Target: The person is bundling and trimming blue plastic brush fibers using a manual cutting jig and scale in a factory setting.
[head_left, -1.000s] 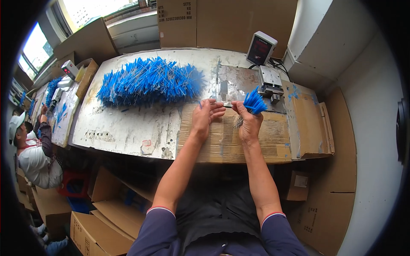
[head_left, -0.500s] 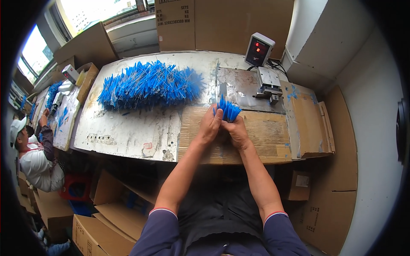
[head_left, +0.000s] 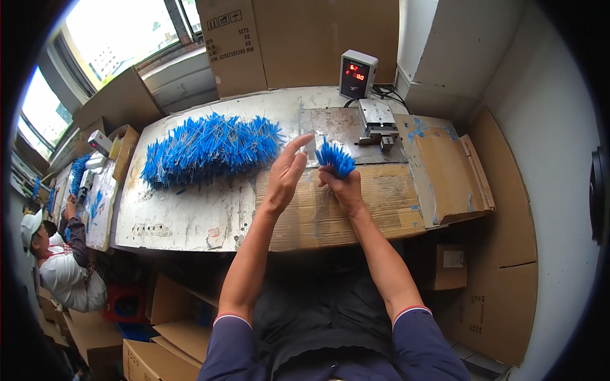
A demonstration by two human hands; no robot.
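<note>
The right hand [head_left: 343, 187] grips a blue bundle [head_left: 335, 157] over the desk [head_left: 190, 216]; the left hand [head_left: 286, 171] hovers open beside it, near the blue pile [head_left: 210, 147].

At the bottom of the frame, short navy-blue sleeves [head_left: 223, 343] with thin red-and-white striped cuffs leave both forearms bare.

bundle [head_left: 335, 157]: blue plastic | bench sheet [head_left: 190, 209]: scuffed metal | cardboard [head_left: 343, 209]: matt

Digital scale display [head_left: 358, 74], cardboard boxes [head_left: 298, 38], seated co-worker [head_left: 60, 273]
</note>
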